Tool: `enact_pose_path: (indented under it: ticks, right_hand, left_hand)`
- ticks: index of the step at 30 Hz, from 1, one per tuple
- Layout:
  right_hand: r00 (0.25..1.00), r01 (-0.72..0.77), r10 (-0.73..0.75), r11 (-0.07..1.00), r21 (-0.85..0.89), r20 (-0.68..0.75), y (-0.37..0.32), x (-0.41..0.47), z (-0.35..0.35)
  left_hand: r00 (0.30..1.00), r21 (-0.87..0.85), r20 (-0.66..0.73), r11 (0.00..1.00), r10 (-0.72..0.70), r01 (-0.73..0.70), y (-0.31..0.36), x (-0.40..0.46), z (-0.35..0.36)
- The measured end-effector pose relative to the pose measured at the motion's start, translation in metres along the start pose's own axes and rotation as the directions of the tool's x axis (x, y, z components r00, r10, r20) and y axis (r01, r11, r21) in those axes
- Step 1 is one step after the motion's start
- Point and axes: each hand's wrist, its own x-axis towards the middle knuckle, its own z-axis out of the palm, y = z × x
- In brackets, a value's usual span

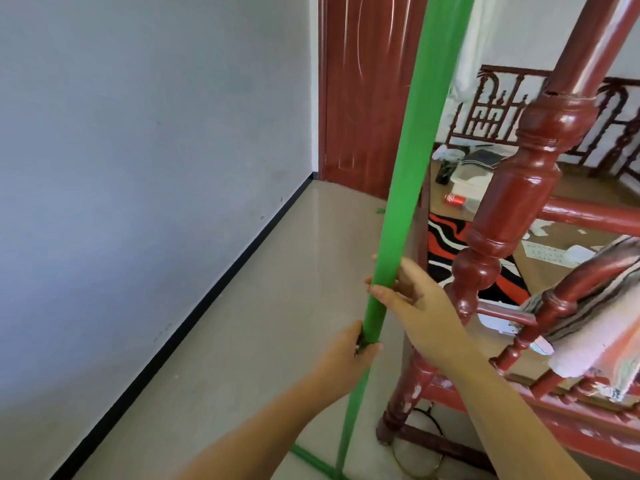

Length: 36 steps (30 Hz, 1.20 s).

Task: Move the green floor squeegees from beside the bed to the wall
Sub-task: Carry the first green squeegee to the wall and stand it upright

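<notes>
Green squeegee handle (405,188) stands nearly upright at the frame's middle, long axis running from 6 o'clock up to 12, leaning slightly toward 1. Its head (313,462) rests on the floor (242,323) at 6 o'clock. The left hand (349,358) is clenched round the handle low down; the right hand (412,299) grasps it just above. It is just beside the bedpost (502,220) at 3 o'clock, with the wall (138,150) at 9 well apart, so I judge the carry barely begun
</notes>
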Motion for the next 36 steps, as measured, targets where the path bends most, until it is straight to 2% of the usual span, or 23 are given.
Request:
enact_pose_path:
  ticks: [6,12,24,28,36]
  right_hand:
    - [0.99,0.047,-0.05,0.999,0.023,0.131,-0.013,0.033,0.071]
    - [0.98,0.059,-0.066,0.997,0.041,0.189,-0.022,0.075,0.165]
    - [0.93,0.123,-0.133,0.991,0.051,0.342,-0.061,0.15,0.382]
    - [0.872,0.157,-0.175,0.985,0.077,0.457,-0.072,0.168,0.443]
    - [0.709,0.265,-0.307,0.95,0.163,0.634,-0.106,0.172,0.55]
  left_hand:
    - [0.987,0.071,-0.155,0.996,-0.042,0.054,-0.036,-0.013,-0.065]
    - [0.967,0.129,-0.248,0.988,-0.049,0.084,-0.082,-0.024,-0.152]
    - [0.891,0.055,-0.425,0.978,-0.16,0.202,-0.183,-0.066,-0.348]
    - [0.816,0.002,-0.541,0.97,-0.205,0.245,-0.21,-0.091,-0.391]
    - [0.577,-0.164,-0.746,0.931,-0.333,0.325,-0.241,-0.154,-0.452]
